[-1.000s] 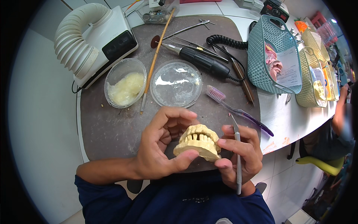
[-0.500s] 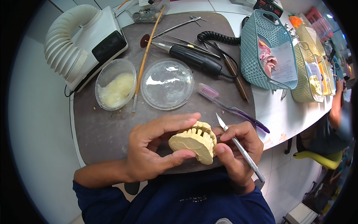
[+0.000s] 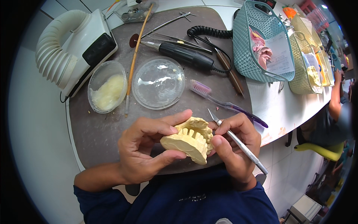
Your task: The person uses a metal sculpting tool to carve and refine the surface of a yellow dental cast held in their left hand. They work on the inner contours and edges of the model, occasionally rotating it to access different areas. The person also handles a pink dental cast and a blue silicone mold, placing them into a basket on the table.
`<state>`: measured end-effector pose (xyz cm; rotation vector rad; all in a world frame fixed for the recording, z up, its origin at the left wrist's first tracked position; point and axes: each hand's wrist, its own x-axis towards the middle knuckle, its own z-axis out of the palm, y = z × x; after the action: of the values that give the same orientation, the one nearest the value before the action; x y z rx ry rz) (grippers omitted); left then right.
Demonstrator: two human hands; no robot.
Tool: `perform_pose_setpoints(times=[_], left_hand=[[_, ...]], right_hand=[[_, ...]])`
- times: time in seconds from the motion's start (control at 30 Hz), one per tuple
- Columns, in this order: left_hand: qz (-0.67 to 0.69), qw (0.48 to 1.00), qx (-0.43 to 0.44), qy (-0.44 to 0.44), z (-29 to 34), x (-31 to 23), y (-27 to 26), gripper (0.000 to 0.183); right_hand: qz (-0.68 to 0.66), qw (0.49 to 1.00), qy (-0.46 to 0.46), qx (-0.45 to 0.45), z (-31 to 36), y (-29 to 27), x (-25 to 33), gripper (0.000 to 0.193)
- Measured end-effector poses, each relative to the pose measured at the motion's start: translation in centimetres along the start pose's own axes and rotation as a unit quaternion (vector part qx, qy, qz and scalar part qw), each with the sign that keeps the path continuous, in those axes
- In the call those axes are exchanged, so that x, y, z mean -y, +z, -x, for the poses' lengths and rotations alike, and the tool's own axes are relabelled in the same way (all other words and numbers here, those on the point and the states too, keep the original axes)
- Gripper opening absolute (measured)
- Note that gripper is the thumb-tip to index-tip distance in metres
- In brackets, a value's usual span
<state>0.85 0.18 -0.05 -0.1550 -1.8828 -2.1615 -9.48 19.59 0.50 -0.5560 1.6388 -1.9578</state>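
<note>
A pair of pale yellow plaster dental casts is held over the mat's near edge. The front cast (image 3: 186, 146), with a row of teeth along its top, leans apart from the rear cast (image 3: 199, 124). My left hand (image 3: 145, 143) grips them from the left, its thumb on the front cast's base and its fingers on top. My right hand (image 3: 238, 145) holds a silver craft knife (image 3: 244, 149) slanting between thumb and fingers, blade pointing up and left. Its thumb and fingertips also touch the casts' right side. Some fingertips are hidden behind the casts.
Across the grey mat (image 3: 100, 138) lie a clear lid (image 3: 158, 84), a tub of pale wax-like material (image 3: 108, 89), a brush (image 3: 136, 56), a toothbrush (image 3: 227, 104) and a black handpiece (image 3: 182, 56). A hose unit (image 3: 56, 52) stands left, a blue basket (image 3: 244, 48) right.
Both hands have tilted the casts, and the gap between them has widened. The surroundings have shifted slightly left in the view. The knife stays in my right hand.
</note>
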Motion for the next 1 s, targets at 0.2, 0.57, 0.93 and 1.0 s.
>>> perform_pose_setpoints(times=[0.2,0.57,0.93,1.0], left_hand=[[0.002,1.0,0.001,-0.012,0.0,-0.1,-0.1,0.044],[-0.045,0.999,0.014,-0.019,-0.2,-0.2,-0.3,0.042],[-0.031,0.999,-0.001,-0.012,-0.4,-0.3,-0.2,0.042],[-0.029,0.999,0.0,-0.015,-0.4,-0.3,-0.2,0.043]], right_hand=[[-0.021,0.999,0.027,0.001,-0.2,0.0,0.3,0.016],[0.055,0.997,-0.054,0.001,-0.1,0.2,-0.6,0.016],[0.07,0.99,-0.125,0.009,-0.2,0.1,-1.3,0.021],[0.077,0.988,-0.13,0.012,-0.1,0.1,-1.1,0.023]])
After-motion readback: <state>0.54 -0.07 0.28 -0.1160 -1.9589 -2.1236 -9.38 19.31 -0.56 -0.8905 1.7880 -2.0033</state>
